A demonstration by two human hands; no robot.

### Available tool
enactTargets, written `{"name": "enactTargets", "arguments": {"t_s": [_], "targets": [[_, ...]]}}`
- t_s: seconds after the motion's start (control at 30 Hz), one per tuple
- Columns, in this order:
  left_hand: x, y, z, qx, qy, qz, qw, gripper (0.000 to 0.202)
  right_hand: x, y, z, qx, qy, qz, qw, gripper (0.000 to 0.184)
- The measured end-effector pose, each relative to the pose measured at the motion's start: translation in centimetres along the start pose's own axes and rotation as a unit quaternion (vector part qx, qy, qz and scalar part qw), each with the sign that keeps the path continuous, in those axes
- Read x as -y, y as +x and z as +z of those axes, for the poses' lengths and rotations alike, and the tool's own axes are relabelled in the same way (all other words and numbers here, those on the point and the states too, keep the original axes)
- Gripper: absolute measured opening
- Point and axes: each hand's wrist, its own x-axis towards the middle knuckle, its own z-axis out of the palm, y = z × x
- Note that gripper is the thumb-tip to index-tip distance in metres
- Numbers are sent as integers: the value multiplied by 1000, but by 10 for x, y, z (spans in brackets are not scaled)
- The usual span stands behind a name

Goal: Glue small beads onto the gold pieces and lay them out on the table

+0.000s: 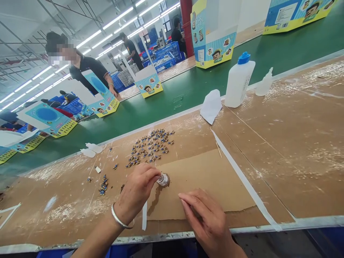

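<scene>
My left hand (138, 191) is closed in a pinch, its fingertips touching a small round silvery lid or dish (163, 179) on a sheet of cardboard (209, 179); what it pinches is too small to name. A bangle sits on that wrist. My right hand (208, 220) rests on the cardboard near the front edge, fingers stretched out together and flat, holding nothing. Beyond the hands lies a cluster of several tiny blue-and-gold figurines (150, 147), with a smaller pile (103, 186) to the left.
A white bottle with a blue cap (238, 80), a small squeeze bottle (264, 84) and folded white paper (211, 105) stand at the bench's far edge. A green conveyor (166, 100) carries printed boxes (149, 86). People work across it.
</scene>
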Motion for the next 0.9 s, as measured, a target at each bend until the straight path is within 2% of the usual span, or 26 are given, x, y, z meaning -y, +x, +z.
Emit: {"name": "enactTargets", "arguments": {"t_s": [0.33,0.6,0.73,0.8,0.9], "targets": [[0,3,1,9,26,21,999,21,2,0,-1,-7,-5,0,1000,25],[-3,3,3,18,31,11,999,21,2,1,-1,-12,-11,-4,1000,26],[-7,4,-3,31,9,7,999,19,1,1,-2,-16,-18,-7,1000,25],[-9,0,-12,22,-28,-16,999,15,1,1,-3,-14,-18,-8,1000,25],[-6,-20,-28,-29,-89,-106,990,9,-1,-1,-5,-10,-20,-15,1000,25]]}}
